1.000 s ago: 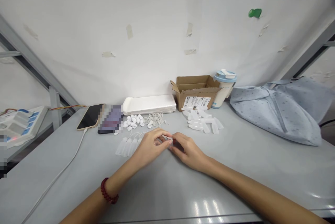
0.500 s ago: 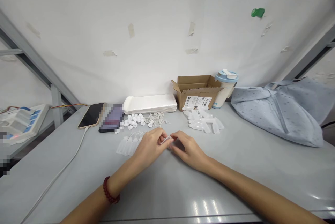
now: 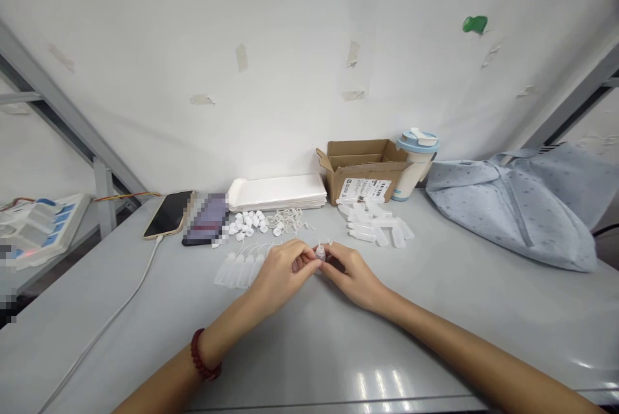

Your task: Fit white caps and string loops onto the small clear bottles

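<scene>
A small translucent plastic bottle (image 3: 320, 253) stands upright between my hands, its neck showing above the fingertips and most of its body hidden. My left hand (image 3: 289, 267) grips it from the left, with thumb and fingers pinched at its side. My right hand (image 3: 352, 274) closes on it from the other side. A thin whitish bit sticks up by the right fingertips; I cannot tell what it is joined to. Left of my left hand lies a row of similar bottles (image 3: 235, 270) with thin, curved tips. White caps (image 3: 248, 224) and thin curved pieces (image 3: 290, 218) are heaped behind it.
More translucent bottles (image 3: 374, 227) lie in a loose pile before an open cardboard box (image 3: 367, 172). A lidded cup (image 3: 411, 172), a grey-blue cloth bag (image 3: 512, 214), a stack of white packets (image 3: 280, 193) and a phone (image 3: 169, 213) on a cable (image 3: 128, 301) surround the work area.
The bottle's neck has come into view, upright between my hands, where a whitish piece showed at my left fingers before. My right fingers have closed in from the right.
</scene>
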The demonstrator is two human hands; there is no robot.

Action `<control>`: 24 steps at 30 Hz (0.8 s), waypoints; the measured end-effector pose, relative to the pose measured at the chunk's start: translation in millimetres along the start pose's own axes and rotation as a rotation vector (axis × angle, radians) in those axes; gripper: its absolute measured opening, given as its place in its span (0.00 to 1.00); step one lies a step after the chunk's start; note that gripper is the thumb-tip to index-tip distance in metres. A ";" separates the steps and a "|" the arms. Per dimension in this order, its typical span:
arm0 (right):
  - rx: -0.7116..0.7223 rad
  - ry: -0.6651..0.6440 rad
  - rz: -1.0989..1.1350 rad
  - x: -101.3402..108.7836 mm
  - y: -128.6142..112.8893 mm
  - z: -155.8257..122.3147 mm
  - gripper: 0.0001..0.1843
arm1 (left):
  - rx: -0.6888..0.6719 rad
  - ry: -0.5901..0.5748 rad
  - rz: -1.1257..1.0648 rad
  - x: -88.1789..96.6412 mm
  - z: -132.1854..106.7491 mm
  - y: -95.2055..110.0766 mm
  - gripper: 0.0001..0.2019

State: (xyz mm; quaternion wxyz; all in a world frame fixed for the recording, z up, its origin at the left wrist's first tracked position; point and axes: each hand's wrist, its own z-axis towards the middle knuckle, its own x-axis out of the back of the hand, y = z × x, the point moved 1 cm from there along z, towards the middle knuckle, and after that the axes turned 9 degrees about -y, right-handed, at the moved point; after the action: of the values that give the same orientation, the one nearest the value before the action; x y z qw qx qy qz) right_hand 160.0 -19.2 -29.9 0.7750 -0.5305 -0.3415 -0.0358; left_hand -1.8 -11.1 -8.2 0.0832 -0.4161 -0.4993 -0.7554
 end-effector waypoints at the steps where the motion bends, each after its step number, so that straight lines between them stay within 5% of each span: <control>1: -0.016 -0.001 0.030 0.9 -0.2 0.3 0.09 | -0.023 0.019 0.026 0.8 -0.3 -0.3 0.04; 9: -0.097 -0.074 0.378 3.7 3.0 0.9 0.12 | -0.315 -0.010 0.228 2.5 -2.5 -0.1 0.16; 24: -0.090 -0.067 0.571 0.8 6.7 2.9 0.15 | -0.276 -0.027 0.403 -2.5 -2.5 -1.0 0.21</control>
State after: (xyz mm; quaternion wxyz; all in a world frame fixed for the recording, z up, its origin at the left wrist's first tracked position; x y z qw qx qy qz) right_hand 162.0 -13.6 -34.2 0.7178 -0.6398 -0.2018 0.1863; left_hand -2.1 -13.3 -11.0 0.1678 -0.5248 -0.2996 -0.7789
